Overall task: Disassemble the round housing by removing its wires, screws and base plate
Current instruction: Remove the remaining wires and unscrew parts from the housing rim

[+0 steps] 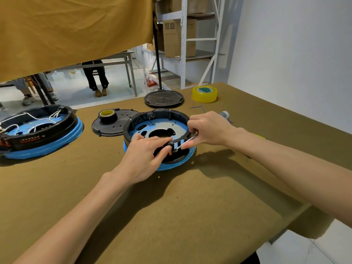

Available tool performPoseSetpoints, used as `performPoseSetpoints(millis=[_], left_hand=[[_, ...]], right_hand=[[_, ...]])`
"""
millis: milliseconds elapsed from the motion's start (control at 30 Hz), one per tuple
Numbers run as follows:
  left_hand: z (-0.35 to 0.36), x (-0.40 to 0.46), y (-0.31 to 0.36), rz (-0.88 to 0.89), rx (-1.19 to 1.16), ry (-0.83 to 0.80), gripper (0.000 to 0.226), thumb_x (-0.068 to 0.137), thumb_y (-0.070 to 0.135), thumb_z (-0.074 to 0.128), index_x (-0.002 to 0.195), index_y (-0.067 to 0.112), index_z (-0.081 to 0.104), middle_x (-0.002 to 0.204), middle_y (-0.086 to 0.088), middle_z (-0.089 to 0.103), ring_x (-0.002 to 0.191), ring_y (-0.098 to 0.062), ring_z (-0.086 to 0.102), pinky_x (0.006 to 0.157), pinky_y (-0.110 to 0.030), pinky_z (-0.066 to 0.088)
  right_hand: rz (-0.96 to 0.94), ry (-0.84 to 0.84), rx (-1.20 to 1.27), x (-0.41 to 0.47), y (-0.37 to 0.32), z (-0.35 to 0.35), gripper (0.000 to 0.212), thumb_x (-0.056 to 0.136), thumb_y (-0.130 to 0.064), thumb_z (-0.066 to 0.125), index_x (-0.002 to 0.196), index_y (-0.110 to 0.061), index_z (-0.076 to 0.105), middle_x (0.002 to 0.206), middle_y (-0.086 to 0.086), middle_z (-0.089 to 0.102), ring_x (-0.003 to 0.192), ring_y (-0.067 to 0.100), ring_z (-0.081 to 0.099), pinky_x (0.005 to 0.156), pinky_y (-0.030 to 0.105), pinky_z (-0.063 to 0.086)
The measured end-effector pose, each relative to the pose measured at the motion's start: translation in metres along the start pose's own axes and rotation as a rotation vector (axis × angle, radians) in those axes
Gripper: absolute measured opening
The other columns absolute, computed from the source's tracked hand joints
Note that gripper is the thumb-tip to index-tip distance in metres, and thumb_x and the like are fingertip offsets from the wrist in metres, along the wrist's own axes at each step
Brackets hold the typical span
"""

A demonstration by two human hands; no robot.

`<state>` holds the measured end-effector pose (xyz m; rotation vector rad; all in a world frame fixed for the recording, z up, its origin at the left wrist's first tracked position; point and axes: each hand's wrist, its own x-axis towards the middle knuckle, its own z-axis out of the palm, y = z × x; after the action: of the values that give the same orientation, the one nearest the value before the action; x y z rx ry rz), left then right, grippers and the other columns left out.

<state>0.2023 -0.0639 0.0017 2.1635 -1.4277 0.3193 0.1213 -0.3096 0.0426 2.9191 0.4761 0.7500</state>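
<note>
Round housing, a black ring on a blue skirt, is sitting at the centre of the frame on the brown-covered table, its blue base plate showing inside the ring. The left hand is reaching in from the lower left, its fingers curling over the near rim and pressing on the black block there, beside a small orange part; whether they are pinching anything cannot be told. The right hand is coming in from the right, thumb and fingers closing on a slim metal tool whose tip is pointing down at the white strips on the near wall. The step in hand is probably the freeing of a connector or clip at the rim. To do it well, the left hand should be steadying the housing against sliding while the tool is levering gently, close to the joint, with the tip kept away from the left fingertips just beside it. To the left of the frame a second housing, with white wires inside, is lying well apart; a black cover carrying a roll of dark tape is resting just behind the work, and a yellow tape roll is standing toward the upper right.
</note>
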Motion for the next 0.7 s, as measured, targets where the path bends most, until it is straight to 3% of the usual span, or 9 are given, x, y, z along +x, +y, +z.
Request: performPoseSetpoints(millis=[200, 400, 567, 700], left_hand=[[0.002, 0.0, -0.001, -0.002, 0.001, 0.024, 0.041, 0.106, 0.045, 0.043, 0.141, 0.032, 0.06, 0.111, 0.015, 0.071, 0.086, 0.004, 0.053, 0.083, -0.032, 0.029], [0.005, 0.0, -0.004, 0.008, 0.009, 0.035, 0.047, 0.101, 0.05, 0.04, 0.141, 0.033, 0.059, 0.114, 0.016, 0.071, 0.092, 0.017, 0.047, 0.081, -0.018, 0.025], [0.006, -0.002, -0.004, 0.0, 0.011, 0.029, 0.051, 0.098, 0.053, 0.039, 0.141, 0.033, 0.058, 0.115, 0.016, 0.071, 0.091, 0.014, 0.048, 0.084, -0.029, 0.033], [0.004, 0.0, -0.004, -0.004, 0.031, 0.009, 0.054, 0.097, 0.051, 0.04, 0.144, 0.03, 0.056, 0.119, 0.013, 0.07, 0.086, 0.007, 0.048, 0.085, -0.033, 0.035]], right_hand=[[-0.024, -0.013, 0.02, 0.004, -0.002, -0.002, 0.065, 0.077, -0.078, 0.056, 0.068, -0.015, 0.042, 0.063, -0.003, 0.043, 0.051, 0.016, 0.032, 0.044, 0.031, 0.026], [-0.011, -0.044, -0.013, -0.004, -0.002, -0.003, 0.061, 0.08, -0.079, 0.05, 0.07, -0.02, 0.04, 0.06, -0.01, 0.04, 0.049, 0.014, 0.034, 0.043, 0.028, 0.027], [-0.003, -0.043, -0.031, 0.004, 0.002, 0.0, 0.068, 0.076, -0.087, 0.043, 0.069, -0.02, 0.042, 0.062, -0.009, 0.041, 0.05, 0.011, 0.033, 0.043, 0.028, 0.029], [-0.027, -0.101, -0.026, 0.018, 0.008, 0.002, 0.069, 0.074, -0.083, 0.053, 0.071, -0.015, 0.048, 0.068, -0.004, 0.046, 0.054, 0.014, 0.037, 0.047, 0.029, 0.029]])
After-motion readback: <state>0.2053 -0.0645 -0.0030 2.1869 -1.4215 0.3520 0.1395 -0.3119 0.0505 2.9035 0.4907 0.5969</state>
